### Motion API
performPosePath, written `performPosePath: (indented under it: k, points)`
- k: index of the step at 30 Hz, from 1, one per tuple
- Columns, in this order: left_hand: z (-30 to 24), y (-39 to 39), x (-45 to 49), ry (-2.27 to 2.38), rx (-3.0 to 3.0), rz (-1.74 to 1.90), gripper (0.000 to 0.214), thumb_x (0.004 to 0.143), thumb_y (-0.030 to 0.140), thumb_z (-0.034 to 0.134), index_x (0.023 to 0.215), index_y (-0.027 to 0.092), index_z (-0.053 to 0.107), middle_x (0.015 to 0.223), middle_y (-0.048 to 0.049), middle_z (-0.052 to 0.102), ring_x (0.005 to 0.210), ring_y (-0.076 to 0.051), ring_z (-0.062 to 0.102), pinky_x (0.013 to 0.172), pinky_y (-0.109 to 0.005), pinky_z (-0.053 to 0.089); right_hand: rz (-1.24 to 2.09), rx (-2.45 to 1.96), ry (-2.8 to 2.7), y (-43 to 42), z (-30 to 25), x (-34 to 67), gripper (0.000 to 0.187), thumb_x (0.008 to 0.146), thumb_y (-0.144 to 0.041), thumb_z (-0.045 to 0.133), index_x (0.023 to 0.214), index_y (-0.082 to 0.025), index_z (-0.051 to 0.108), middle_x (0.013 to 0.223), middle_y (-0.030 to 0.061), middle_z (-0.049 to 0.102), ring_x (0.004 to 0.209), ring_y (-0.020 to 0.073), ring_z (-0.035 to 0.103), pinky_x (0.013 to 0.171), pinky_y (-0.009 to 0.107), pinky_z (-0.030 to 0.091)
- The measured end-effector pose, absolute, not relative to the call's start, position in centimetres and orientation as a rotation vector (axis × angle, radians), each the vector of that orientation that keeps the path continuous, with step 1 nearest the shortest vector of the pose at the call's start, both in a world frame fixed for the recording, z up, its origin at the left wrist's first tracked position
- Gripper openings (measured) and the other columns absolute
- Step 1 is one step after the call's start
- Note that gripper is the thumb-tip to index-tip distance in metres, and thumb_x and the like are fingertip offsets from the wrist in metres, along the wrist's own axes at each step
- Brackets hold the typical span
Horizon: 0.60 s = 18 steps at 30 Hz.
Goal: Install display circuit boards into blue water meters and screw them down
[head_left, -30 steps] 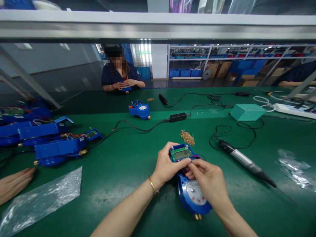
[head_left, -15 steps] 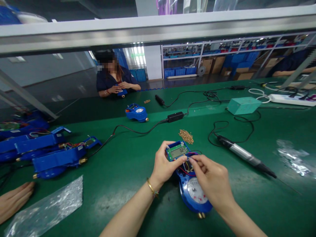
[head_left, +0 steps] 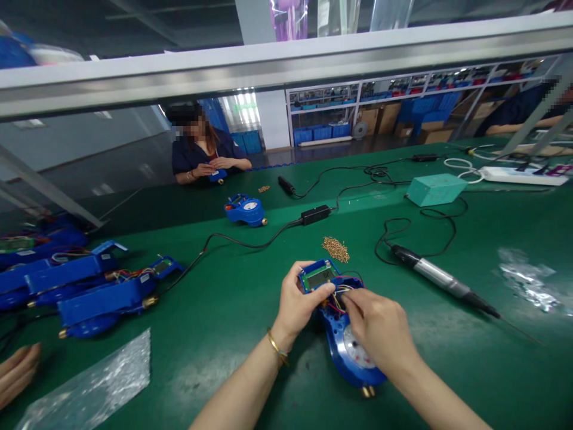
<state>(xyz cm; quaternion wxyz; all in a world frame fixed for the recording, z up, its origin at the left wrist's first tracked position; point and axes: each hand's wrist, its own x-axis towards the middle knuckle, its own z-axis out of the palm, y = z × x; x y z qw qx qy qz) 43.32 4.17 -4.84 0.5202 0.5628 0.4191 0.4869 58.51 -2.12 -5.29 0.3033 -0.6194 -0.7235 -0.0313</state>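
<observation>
A blue water meter (head_left: 336, 352) lies on the green table in front of me, its round dial partly covered by my right hand. My left hand (head_left: 292, 307) is closed around the blue display cover (head_left: 319, 276), which carries a circuit board and a small LCD and is tilted up at the meter's far end. Coloured wires (head_left: 336, 300) run between the cover and the open wiring compartment. Into that compartment reach the bent fingers of my right hand (head_left: 382, 325); their tips are hidden, so what they pinch is unclear.
Small brass screws (head_left: 335, 249) lie heaped beyond the meter. To the right are a corded electric screwdriver (head_left: 441, 279), a teal box (head_left: 436, 190) and a plastic bag (head_left: 530, 280). More blue meters (head_left: 105, 298) line the left. A co-worker's hand (head_left: 18, 373) rests at the left edge; another person sits opposite.
My right hand's fingers have moved down deeper into the wiring compartment. My left hand keeps its hold on the display cover. The co-worker's hand at the left has drawn back toward the edge.
</observation>
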Motion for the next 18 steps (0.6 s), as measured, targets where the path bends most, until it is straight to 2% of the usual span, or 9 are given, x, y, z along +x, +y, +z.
performPosePath:
  k: [3, 5, 9, 11, 13, 16, 18]
  points:
    - [-4.5, 3.9, 43.4, 0.996, 1.408, 1.154, 0.051, 0.063, 0.037, 0.083, 0.103, 0.018, 0.058, 0.091, -0.0023, 0.07, 0.08, -0.017, 0.067, 0.073, -0.028, 0.055, -0.034, -1.672, -1.891, -1.6, -5.0, 58.7, 0.026, 0.09, -0.016, 0.049, 0.074, -0.02, 0.07, 0.069, 0.0032, 0.071, 0.057, 0.0196, 0.066, 0.05, 0.027, 0.038]
    - [-4.4, 3.7, 43.3, 1.0, 1.443, 1.163, 0.052, 0.063, 0.038, 0.083, 0.103, 0.018, 0.058, 0.092, -0.0026, 0.07, 0.081, -0.018, 0.067, 0.073, -0.029, 0.055, 0.008, -1.659, -1.897, -1.5, -5.0, 58.7, 0.028, 0.09, -0.016, 0.048, 0.073, -0.021, 0.069, 0.068, 0.0026, 0.07, 0.057, 0.0182, 0.066, 0.052, 0.026, 0.042]
    - [-4.3, 3.4, 43.2, 1.0, 1.513, 1.192, 0.052, 0.065, 0.038, 0.084, 0.105, 0.018, 0.058, 0.096, -0.0038, 0.069, 0.086, -0.019, 0.067, 0.078, -0.03, 0.055, 0.121, -1.486, -1.859, -2.7, -5.4, 58.9, 0.028, 0.094, -0.02, 0.044, 0.097, -0.019, 0.071, 0.086, 0.006, 0.074, 0.071, 0.0181, 0.071, 0.065, 0.027, 0.053]
    - [-4.4, 3.3, 43.2, 0.994, 1.557, 1.21, 0.052, 0.066, 0.038, 0.084, 0.107, 0.018, 0.059, 0.099, -0.0048, 0.069, 0.09, -0.02, 0.067, 0.081, -0.03, 0.055, 0.26, -1.393, -1.761, -3.6, -5.5, 59.4, 0.022, 0.094, -0.026, 0.049, 0.103, -0.019, 0.068, 0.081, 0.0045, 0.073, 0.064, 0.0165, 0.068, 0.06, 0.025, 0.053]
    - [-4.5, 3.3, 43.1, 0.996, 1.599, 1.225, 0.053, 0.066, 0.038, 0.084, 0.108, 0.018, 0.059, 0.103, -0.0058, 0.068, 0.094, -0.021, 0.067, 0.083, -0.031, 0.055, 0.453, -1.387, -1.619, -4.6, -5.1, 59.9, 0.014, 0.092, -0.033, 0.057, 0.095, -0.021, 0.063, 0.067, -0.0002, 0.066, 0.052, 0.014, 0.062, 0.05, 0.023, 0.05]
    - [-4.7, 3.1, 42.9, 1.009, 1.645, 1.223, 0.053, 0.068, 0.04, 0.085, 0.11, 0.019, 0.059, 0.107, -0.0069, 0.068, 0.096, -0.022, 0.068, 0.085, -0.033, 0.056, 0.619, -1.43, -1.386, -5.4, -3.6, 60.7, 0.02, 0.087, -0.04, 0.066, 0.088, -0.022, 0.056, 0.061, -0.0029, 0.059, 0.048, 0.0129, 0.058, 0.047, 0.021, 0.048]
    - [-4.7, 3.0, 42.8, 1.018, 1.685, 1.213, 0.055, 0.068, 0.04, 0.085, 0.113, 0.02, 0.059, 0.11, -0.0077, 0.069, 0.097, -0.023, 0.069, 0.087, -0.034, 0.056, 0.615, -1.401, -1.276, -5.3, -2.3, 61.0, 0.026, 0.082, -0.042, 0.07, 0.094, -0.021, 0.059, 0.065, -0.0003, 0.062, 0.052, 0.0147, 0.061, 0.05, 0.023, 0.051]
